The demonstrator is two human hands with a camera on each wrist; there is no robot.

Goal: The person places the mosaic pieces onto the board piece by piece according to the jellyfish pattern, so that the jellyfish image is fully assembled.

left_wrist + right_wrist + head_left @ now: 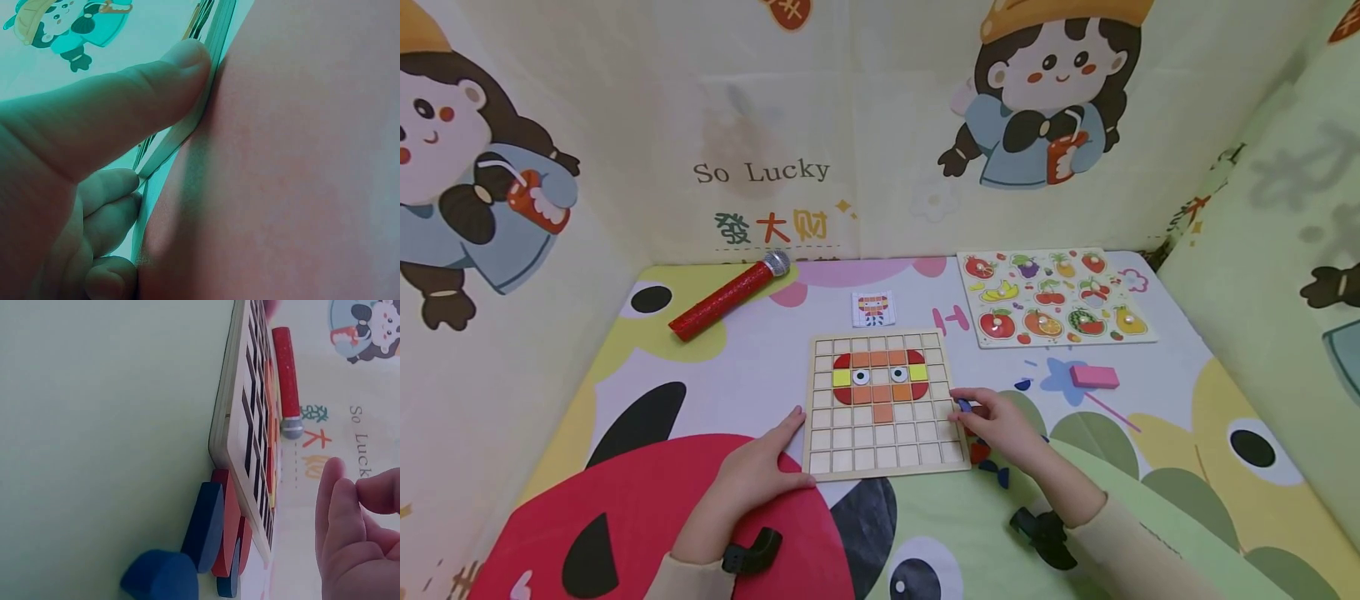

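Observation:
A wooden grid board (842, 461) lies on the cloth, with red, orange and yellow pieces (880, 393) and two round eye pieces set in its cells. My left hand (752, 471) rests at the near left corner of the board, its thumb (150, 103) along the near edge and its fingers against the left side. At the right edge, my right hand (1003, 423) pinches a small blue piece (964, 406) between thumb and fingers; in the right wrist view the hand hides it. Loose blue blocks (203, 528) and red blocks (227, 531) lie beside the board.
Beyond the board lies a small pattern card (873, 309). A red microphone (730, 298) is at the back left, a fruit puzzle board (1052, 296) at the back right. A pink block (1094, 377) and a small blue piece (1022, 384) lie on the right.

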